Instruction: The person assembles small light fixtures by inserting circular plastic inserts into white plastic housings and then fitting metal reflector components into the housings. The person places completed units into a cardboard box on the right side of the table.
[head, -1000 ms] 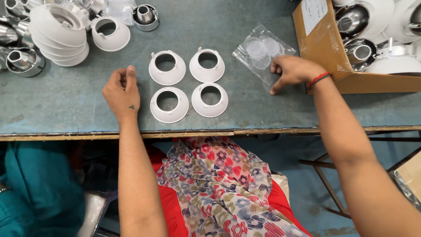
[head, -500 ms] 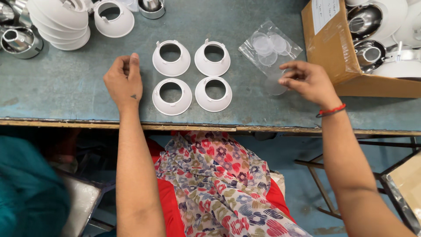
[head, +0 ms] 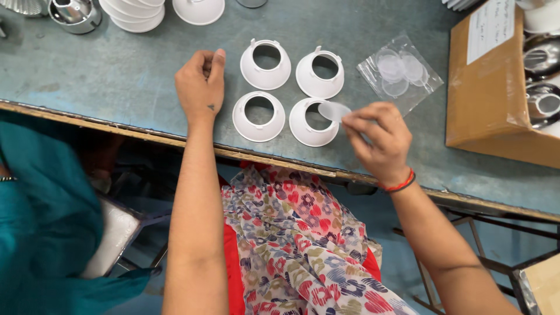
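right hand — pinches clear disc | over near-right white ring

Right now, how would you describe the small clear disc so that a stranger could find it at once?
Find the four white cone rings on the grey-blue table. Over the near right ring, the right hand pinches a clear disc. It alone is outside the plastic bag.

A worn grey-blue table carries four white cone rings in a square near its front edge. A clear bag of discs lies to their right, beside a cardboard box at the right edge. Stacked white rings and a shiny metal cup sit along the back edge.
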